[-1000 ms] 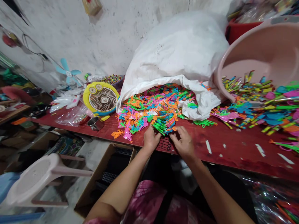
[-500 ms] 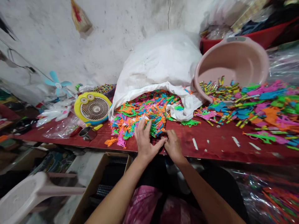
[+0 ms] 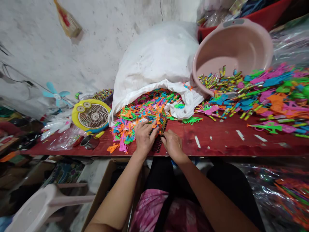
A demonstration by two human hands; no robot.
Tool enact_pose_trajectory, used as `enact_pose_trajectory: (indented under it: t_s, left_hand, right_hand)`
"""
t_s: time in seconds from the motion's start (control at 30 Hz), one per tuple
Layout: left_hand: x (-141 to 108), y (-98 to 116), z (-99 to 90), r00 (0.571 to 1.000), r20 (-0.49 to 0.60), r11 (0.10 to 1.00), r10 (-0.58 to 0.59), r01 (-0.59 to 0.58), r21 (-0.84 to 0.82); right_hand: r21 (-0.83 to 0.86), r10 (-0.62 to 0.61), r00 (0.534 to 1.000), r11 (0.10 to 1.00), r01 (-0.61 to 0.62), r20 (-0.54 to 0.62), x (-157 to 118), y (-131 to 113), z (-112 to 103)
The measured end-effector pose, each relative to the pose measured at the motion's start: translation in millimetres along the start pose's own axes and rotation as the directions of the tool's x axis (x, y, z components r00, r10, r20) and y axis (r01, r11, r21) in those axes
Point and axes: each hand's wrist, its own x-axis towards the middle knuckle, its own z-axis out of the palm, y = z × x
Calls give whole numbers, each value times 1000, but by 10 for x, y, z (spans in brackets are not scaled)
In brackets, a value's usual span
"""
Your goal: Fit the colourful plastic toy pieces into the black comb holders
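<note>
My left hand (image 3: pixel 144 137) reaches into the near edge of a pile of small bright plastic toy pieces (image 3: pixel 135 119). Its thumb and index finger close around a few orange and blue pieces. Beside it, my right hand (image 3: pixel 173 145) rests low over the table edge side, fingers curled, with the fingertips at a black gridded strip (image 3: pixel 158 144); anything inside that grip is too small to make out. The strip lies between both hands, partly covered by them. Behind the hands, the pile spills from the mouth of a large white sack (image 3: pixel 154 54).
A yellow cartoon-faced fan (image 3: pixel 93 115) and a metal cup (image 3: pixel 89 141) stand left on the red table (image 3: pixel 188 141). To the right, a tipped pink basin (image 3: pixel 234 48) holds small striped tubes, near a heap of toy pieces (image 3: pixel 277 100). Below left are a stool (image 3: pixel 48 203) and a carton.
My left hand's fingers, spread upward before, have bent down and closed onto pieces. My right hand has shifted slightly, uncovering more of the black strip. The camera view has turned a little.
</note>
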Motion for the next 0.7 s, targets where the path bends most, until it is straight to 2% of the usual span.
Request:
enact_pose_trajectory:
  t_s: [0.13,0.37,0.53,0.7]
  left_hand:
    - [-15,-26,-13,1000,16,1000,26,-25,-4]
    - [-34,-158,-75,994,99,998,51,-54,30]
    - [26,-393,-188,987,159,999,11,-6,-36]
    - [64,-578,-278,972,234,999,34,-25,-40]
  right_hand:
    - [1,-26,999,1000,26,-26,-23,17,12]
    - [133,-23,998,991,32,-66,-7,161,92]
    - [46,-60,998,997,60,-9,-10,137,71]
    - [-110,-94,995,989,98,44,-32,49,19]
